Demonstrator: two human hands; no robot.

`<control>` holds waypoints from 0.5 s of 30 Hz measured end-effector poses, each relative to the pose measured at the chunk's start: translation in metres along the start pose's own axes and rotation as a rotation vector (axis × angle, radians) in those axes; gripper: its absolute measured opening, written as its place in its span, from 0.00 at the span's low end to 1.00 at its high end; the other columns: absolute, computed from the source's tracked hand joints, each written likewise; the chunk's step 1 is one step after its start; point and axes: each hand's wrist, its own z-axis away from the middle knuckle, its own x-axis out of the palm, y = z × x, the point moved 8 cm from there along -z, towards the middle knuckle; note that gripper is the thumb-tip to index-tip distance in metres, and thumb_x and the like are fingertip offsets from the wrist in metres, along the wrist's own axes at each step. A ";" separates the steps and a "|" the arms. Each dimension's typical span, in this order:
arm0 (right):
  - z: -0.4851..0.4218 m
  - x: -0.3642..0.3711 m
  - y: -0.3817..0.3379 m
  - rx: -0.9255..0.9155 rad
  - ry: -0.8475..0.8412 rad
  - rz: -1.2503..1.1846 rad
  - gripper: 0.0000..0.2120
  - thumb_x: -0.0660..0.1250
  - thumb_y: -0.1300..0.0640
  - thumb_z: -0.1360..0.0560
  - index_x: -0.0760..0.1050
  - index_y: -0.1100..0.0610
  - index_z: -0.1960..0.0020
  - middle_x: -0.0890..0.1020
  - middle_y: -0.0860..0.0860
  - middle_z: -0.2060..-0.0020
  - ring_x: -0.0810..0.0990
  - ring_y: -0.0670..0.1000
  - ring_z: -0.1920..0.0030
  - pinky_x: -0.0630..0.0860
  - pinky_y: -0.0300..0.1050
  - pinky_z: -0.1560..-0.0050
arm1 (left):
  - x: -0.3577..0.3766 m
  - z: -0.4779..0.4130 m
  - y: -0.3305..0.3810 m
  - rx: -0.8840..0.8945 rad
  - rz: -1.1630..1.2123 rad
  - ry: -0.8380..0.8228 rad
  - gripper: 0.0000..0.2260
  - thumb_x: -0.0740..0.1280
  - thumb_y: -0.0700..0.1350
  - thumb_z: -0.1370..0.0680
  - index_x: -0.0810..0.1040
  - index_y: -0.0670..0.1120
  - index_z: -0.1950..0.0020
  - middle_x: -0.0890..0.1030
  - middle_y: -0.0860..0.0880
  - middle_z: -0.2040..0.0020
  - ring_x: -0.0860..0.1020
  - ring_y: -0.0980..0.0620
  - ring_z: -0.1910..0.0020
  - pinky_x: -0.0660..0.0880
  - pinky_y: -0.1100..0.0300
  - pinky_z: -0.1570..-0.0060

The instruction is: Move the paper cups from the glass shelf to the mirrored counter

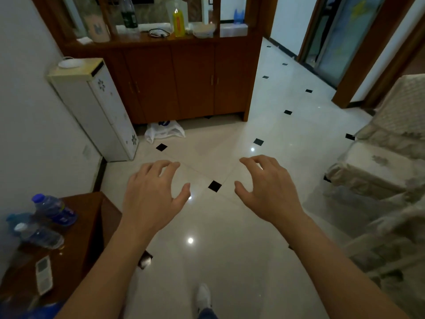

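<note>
My left hand [153, 194] and my right hand [266, 189] are stretched out over the tiled floor, fingers apart and curled, holding nothing. A brown wooden cabinet [184, 79] stands ahead across the floor, well beyond both hands. On its counter top [128, 39] I see a dark green bottle [128, 14], a yellow bottle [178, 23], a coiled cable [159, 32] and a white bowl-like stack [203, 31]. I cannot make out any paper cups or a glass shelf for certain.
A white floor-standing unit [96, 107] stands against the left wall, with a plastic bag [164, 132] on the floor beside it. A low wooden table [57, 240] at near left carries water bottles [54, 209] and a remote [43, 275]. A covered sofa [379, 171] fills the right side.
</note>
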 end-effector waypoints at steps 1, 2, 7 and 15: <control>-0.022 0.005 0.001 0.007 0.000 0.009 0.26 0.63 0.43 0.27 0.71 0.53 0.32 0.77 0.53 0.39 0.73 0.53 0.38 0.71 0.49 0.43 | 0.005 -0.022 -0.005 0.011 0.008 -0.003 0.25 0.60 0.60 0.24 0.75 0.47 0.33 0.78 0.47 0.37 0.75 0.46 0.40 0.73 0.46 0.46; -0.044 0.009 0.002 0.008 0.006 0.017 0.26 0.63 0.43 0.26 0.71 0.53 0.32 0.77 0.54 0.40 0.73 0.54 0.38 0.72 0.50 0.43 | 0.010 -0.043 -0.010 0.024 0.014 0.001 0.24 0.61 0.59 0.24 0.75 0.47 0.33 0.78 0.47 0.37 0.75 0.46 0.41 0.74 0.47 0.46; -0.139 0.028 0.009 0.047 0.028 0.023 0.26 0.62 0.43 0.26 0.71 0.53 0.32 0.77 0.53 0.38 0.72 0.53 0.37 0.70 0.50 0.41 | 0.032 -0.141 -0.036 0.056 0.010 -0.015 0.24 0.61 0.60 0.24 0.74 0.49 0.32 0.77 0.48 0.36 0.74 0.46 0.40 0.75 0.48 0.47; -0.243 0.069 0.061 0.130 0.028 0.027 0.25 0.65 0.43 0.27 0.72 0.52 0.33 0.77 0.53 0.40 0.73 0.53 0.38 0.71 0.50 0.43 | 0.085 -0.271 -0.047 0.088 -0.013 -0.070 0.27 0.57 0.63 0.24 0.71 0.50 0.30 0.76 0.49 0.34 0.72 0.48 0.36 0.71 0.48 0.39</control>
